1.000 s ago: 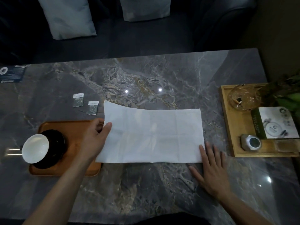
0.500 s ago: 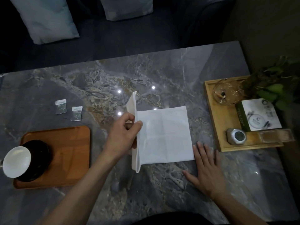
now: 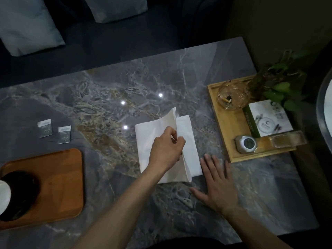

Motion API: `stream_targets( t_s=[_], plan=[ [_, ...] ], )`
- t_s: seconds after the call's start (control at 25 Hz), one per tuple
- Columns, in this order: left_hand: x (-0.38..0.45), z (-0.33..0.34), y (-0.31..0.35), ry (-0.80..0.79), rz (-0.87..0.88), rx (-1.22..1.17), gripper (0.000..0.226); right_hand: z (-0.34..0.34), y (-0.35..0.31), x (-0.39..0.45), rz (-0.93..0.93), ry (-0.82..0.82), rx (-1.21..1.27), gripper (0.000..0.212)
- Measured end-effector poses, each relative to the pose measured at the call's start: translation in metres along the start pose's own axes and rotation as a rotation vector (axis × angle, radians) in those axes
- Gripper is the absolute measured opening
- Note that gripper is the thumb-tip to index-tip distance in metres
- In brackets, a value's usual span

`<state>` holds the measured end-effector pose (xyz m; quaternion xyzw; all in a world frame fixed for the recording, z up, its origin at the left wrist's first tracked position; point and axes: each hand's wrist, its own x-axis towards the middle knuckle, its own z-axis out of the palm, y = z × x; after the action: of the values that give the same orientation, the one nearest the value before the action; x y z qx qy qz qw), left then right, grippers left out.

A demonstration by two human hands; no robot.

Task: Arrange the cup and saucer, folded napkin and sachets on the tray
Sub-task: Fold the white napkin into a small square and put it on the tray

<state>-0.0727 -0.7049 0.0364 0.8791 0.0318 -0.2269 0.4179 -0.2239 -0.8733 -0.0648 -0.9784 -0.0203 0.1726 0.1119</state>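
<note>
Head view: within the last second the napkin (image 3: 168,150) has gone from a long sheet spread flat, its left end overlapping the tray, to a half-width rectangle lying clear of it. The left hand (image 3: 166,150) has carried the left edge across toward 3 o'clock and now pinches that raised flap between thumb and fingertips, just short of the far edge. The right hand (image 3: 216,180) has stayed flat on the marble table (image 3: 107,97), fingers spread and gripping nothing, its fingertips just beside the napkin's 5 o'clock corner. So the fold is nearly closed; I judge it needs laying down and pressing, perhaps 1 more fold, before the napkin goes on the tray.

The napkin sits at the table's centre, well apart from the orange tray (image 3: 59,178) at 8 o'clock. That tray holds the dark saucer (image 3: 19,193) with the white cup (image 3: 3,196) on it, both cut by the frame's left edge; the rest of its surface is bare. The 2 sachets (image 3: 45,130) lie side by side on the table at 10 o'clock, beyond the tray, not yet placed.

At 3 o'clock a bamboo tray (image 3: 228,133) holds a glass ashtray (image 3: 232,97), a printed booklet (image 3: 269,121) and a small metal timer (image 3: 246,143), with plant leaves overhanging.
</note>
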Motion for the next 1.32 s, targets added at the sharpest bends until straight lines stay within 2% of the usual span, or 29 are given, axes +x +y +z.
stream_targets(
  t_s=[0.16,0.44,0.6,0.72,0.8,0.92,1.0,1.12,1.2,1.32],
  plan=[
    [0.017,0.03,-0.002,-0.083,-0.068,0.091,0.016,0.001,0.001,-0.001,0.0,0.028,0.016,0.101],
    [0.034,0.061,-0.006,-0.071,-0.11,0.232,0.019,0.006,0.002,0.0,-0.003,0.062,0.052,0.101],
    [0.036,0.069,-0.009,-0.03,-0.137,0.298,0.034,0.007,0.002,-0.001,-0.002,0.079,0.045,0.101],
    [0.034,0.067,-0.011,-0.067,-0.112,0.318,0.044,0.007,0.002,-0.002,0.001,0.096,0.053,0.1],
    [0.033,0.055,-0.018,-0.074,-0.054,0.266,0.039,0.007,0.002,-0.002,0.005,0.117,0.058,0.098],
    [0.041,0.009,-0.044,0.139,0.165,0.303,0.015,0.007,0.003,-0.002,0.0,0.141,0.046,0.094],
    [0.054,-0.028,-0.067,0.236,0.227,0.457,0.026,0.007,0.003,-0.003,-0.011,0.149,0.032,0.091],
    [0.077,-0.07,-0.087,0.146,0.1,0.596,0.037,0.006,0.002,-0.003,-0.028,0.164,0.007,0.084],
    [0.084,-0.08,-0.092,0.072,0.134,0.603,0.034,0.006,0.002,-0.003,-0.033,0.168,-0.014,0.08],
    [0.087,-0.084,-0.092,0.056,0.187,0.579,0.027,0.007,0.002,-0.003,-0.029,0.182,-0.023,0.08]
  ],
)
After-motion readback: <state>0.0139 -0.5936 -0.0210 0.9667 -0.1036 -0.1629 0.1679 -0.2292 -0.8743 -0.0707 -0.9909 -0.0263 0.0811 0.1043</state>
